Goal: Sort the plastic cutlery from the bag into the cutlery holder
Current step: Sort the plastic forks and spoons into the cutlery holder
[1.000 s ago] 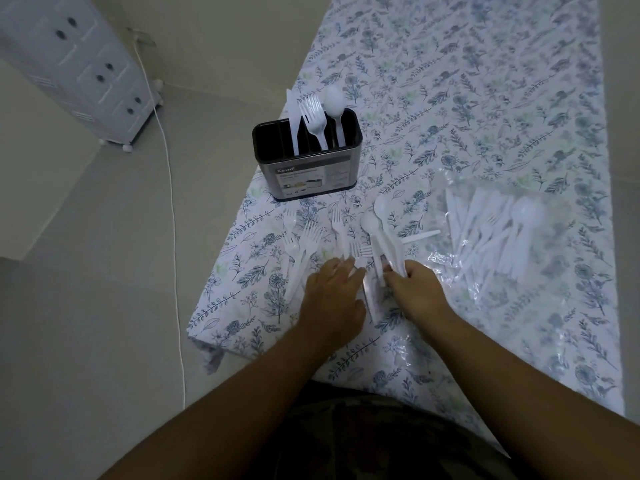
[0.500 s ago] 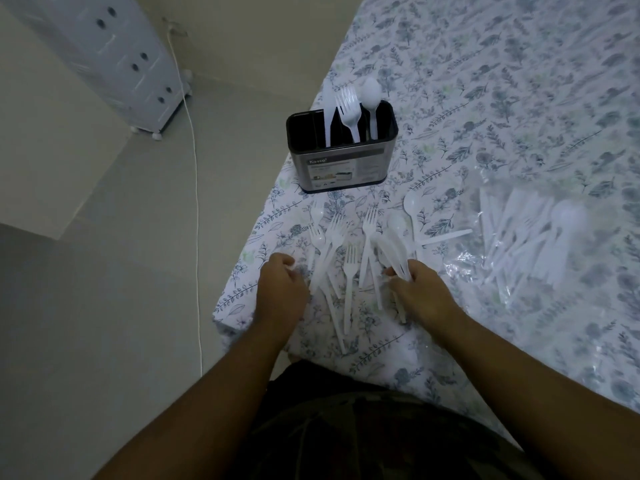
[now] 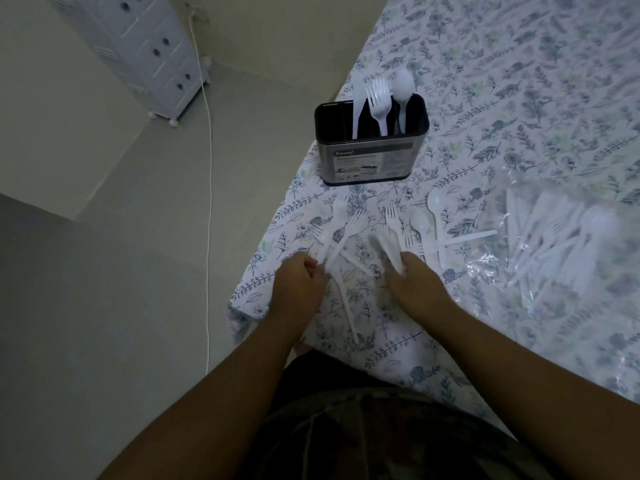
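Both hands, left [image 3: 300,285] and right [image 3: 414,284], pinch loose forks [image 3: 349,233] near the table edge [image 3: 242,299]; cutlery holder [image 3: 370,147] stands beyond.

Loose forks [image 3: 349,233] and spoons [image 3: 424,223] litter the cloth [image 3: 519,98] at your twelve o'clock, between you and the holder [image 3: 369,161]. The bag [image 3: 568,244] blocks two o'clock. Bare cloth lies beyond the holder, from twelve to one.
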{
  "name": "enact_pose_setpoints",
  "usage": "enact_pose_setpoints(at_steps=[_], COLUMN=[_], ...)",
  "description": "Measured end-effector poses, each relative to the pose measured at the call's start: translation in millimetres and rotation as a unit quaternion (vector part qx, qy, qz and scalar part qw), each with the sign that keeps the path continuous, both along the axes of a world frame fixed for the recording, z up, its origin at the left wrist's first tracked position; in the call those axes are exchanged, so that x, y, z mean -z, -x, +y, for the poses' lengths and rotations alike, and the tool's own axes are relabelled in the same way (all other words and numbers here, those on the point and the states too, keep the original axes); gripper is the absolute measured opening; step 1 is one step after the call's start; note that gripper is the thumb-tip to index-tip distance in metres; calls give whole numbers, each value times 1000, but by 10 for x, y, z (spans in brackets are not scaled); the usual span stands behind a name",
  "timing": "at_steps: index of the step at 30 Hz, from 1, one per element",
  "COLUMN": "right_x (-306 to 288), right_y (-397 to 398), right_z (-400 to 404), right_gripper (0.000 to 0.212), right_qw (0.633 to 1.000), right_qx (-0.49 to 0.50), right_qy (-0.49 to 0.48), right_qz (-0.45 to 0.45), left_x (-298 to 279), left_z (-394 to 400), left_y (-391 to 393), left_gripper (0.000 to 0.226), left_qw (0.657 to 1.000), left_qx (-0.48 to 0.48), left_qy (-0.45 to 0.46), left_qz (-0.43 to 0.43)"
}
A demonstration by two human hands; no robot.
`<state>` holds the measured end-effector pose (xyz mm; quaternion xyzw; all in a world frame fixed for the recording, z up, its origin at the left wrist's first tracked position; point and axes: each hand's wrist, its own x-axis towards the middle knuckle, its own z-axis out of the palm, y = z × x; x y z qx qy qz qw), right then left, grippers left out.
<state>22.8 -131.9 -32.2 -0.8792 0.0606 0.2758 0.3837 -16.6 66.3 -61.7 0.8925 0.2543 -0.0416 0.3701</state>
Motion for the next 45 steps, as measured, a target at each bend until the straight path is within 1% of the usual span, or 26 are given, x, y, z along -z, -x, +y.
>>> enact_pose_setpoints(at_steps=[2,4,6,9,11,13,17,20,21,22,23,24,25,27,28,29,30,32,33,35,36,38,39,40,42,45], right_x=[9,21,33,39,30,11,-11,-30,-27,-36,-58,-79,-84,-76,-61,-55,-69,-80,-76,-55,-42,-5,6,8,5,66], right_y=[-8,-6,1,28,51,80,124,141,139,136,135,128,116,84,65,44,20,-21,-36,-53,-54,-51,-42,-25,-8,-3], right_z=[-13,2,26,60,65,60,-2,-88,-117,-143,-167,-184,-199,-222,-230,-241,-254,-314,-355,-425,-449,-474,-478,-479,-469,-476], right_gripper=[21,20,21,20,18,15,16,30,35,36,32,27,24,24,24,25,26,26,24,14,17,29,30,24,10,12], right_qw=[999,996,992,986,976,964,956,953,945,933,919,911,912,937,948,953,953,947,946,942,938,936,940,946,958,969], right_qx=[39,72,96,102,116,139,148,141,156,182,211,234,247,233,228,235,251,280,286,301,314,325,318,301,260,232], right_qy=[-18,-42,-62,-97,-130,-161,-169,-173,-190,-216,-243,-259,-262,-223,-199,-177,-165,-159,-155,-151,-147,-131,-122,-115,-109,-83], right_qz=[-4,21,49,94,128,158,187,204,214,222,225,218,199,132,96,67,48,12,-4,-4,12,32,37,43,47,22], left_x=[-38,-71,-87,-35,-39,-58,-183,-317,-351,-373,-366,-341,-291,-206,-171,-148,-130,-83,-44,-2,2,-29,-52,-60,-72,-35], left_z=[-19,-80,-177,-328,-397,-436,-544,-651,-671,-682,-679,-667,-658,-648,-643,-640,-627,-572,-539,-506,-516,-570,-609,-649,-731,-810], left_y=[46,95,131,138,113,98,92,73,59,39,15,-12,-35,-50,-53,-64,-73,-118,-139,-150,-142,-139,-150,-163,-201,-242], left_gripper=[18,28,35,40,38,32,32,24,22,20,17,15,15,20,26,38,53,75,79,77,72,59,55,54,59,64], left_qw=[999,1000,998,983,977,975,975,962,953,945,940,939,941,944,946,952,960,964,959,947,943,948,952,954,946,915], left_qx=[-28,-23,34,123,144,160,182,256,284,308,323,331,330,304,281,256,235,218,223,252,269,281,278,278,300,359], left_qy=[-1,1,-23,-67,-67,-50,16,64,90,107,110,95,55,-56,-92,-111,-120,-151,-169,-176,-168,-134,-118,-111,-122,-181], left_qz=[-18,-1,55,122,141,143,123,73,52,31,6,-21,-53,-117,-135,-126,-91,11,52,96,96,66,48,34,17,10])
